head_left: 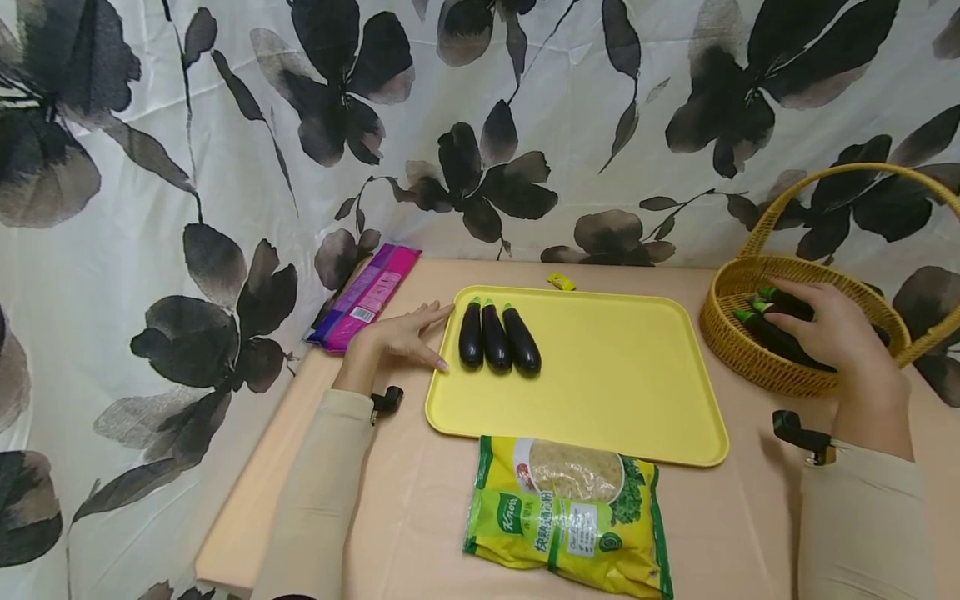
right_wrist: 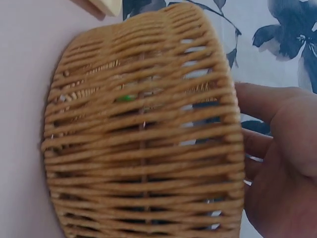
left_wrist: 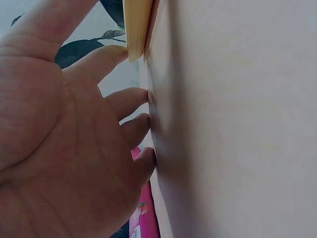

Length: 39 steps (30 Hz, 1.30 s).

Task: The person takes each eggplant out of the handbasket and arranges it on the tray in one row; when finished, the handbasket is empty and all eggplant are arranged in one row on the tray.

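Observation:
My left hand point(head_left: 401, 336) is at the left edge of a yellow tray point(head_left: 600, 375), fingers spread and thumb on the rim. In the left wrist view, one digit touches the tray's edge while other fingertips rest on the table. Three small dark eggplants point(head_left: 497, 337) lie side by side on the tray's left part, green caps away from me. My right hand point(head_left: 843, 325) reaches into a wicker basket point(head_left: 780, 375) among more eggplants point(head_left: 783, 342). One lies between thumb and forefinger; whether they pinch it is unclear. The basket wall hides those fingertips in the right wrist view.
A yellow-green Knorr bag point(head_left: 570, 517) lies against the tray's near edge. Behind my left hand is a pink and purple packet point(head_left: 367, 296). A small yellow wrapper point(head_left: 561, 282) sits beyond the tray. The basket's tall handle point(head_left: 780, 204) arches above it; a floral curtain point(head_left: 465, 100) hangs behind.

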Tool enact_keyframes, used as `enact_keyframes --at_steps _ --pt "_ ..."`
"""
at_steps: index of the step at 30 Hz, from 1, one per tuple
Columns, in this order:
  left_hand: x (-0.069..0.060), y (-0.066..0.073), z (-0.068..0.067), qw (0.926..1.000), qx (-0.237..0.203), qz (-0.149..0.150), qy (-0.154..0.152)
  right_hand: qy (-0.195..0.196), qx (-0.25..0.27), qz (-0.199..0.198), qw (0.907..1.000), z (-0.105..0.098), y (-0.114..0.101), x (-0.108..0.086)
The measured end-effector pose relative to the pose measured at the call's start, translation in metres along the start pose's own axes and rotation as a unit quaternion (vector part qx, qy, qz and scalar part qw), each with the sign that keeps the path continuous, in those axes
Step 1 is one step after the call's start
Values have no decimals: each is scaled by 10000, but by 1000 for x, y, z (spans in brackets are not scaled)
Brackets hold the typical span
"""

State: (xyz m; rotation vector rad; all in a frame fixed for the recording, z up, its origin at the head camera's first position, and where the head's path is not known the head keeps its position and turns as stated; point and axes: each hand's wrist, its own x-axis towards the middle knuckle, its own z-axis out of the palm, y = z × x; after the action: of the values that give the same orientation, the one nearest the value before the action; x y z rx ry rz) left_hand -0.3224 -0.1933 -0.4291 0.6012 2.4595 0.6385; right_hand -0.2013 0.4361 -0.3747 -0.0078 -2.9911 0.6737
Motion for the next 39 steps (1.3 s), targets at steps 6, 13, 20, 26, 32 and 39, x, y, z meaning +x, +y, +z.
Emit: enact_keyframes --at_steps 6,13,20,26,32,39 --pt "0 0 -2 9999 53 58 72 103 -206 136 9996 0 7 -3" --pt "-1 0 -1 10000 -12 30 56 -21 -566 441 9974 1 10 -3" --pt "0 0 0 10000 -13 19 63 -434 -648 825 9935 3 15 -3" --pt "1 -1 1 10000 -34 -30 78 -866 -439 1178 9883 6 19 -4" --pt "1 -2 2 10000 -54 -13 72 -1126 -321 1152 9864 9 24 -6" --pt "0 -2 2 10000 -51 -30 72 -1199 -353 1033 9868 11 27 -6"
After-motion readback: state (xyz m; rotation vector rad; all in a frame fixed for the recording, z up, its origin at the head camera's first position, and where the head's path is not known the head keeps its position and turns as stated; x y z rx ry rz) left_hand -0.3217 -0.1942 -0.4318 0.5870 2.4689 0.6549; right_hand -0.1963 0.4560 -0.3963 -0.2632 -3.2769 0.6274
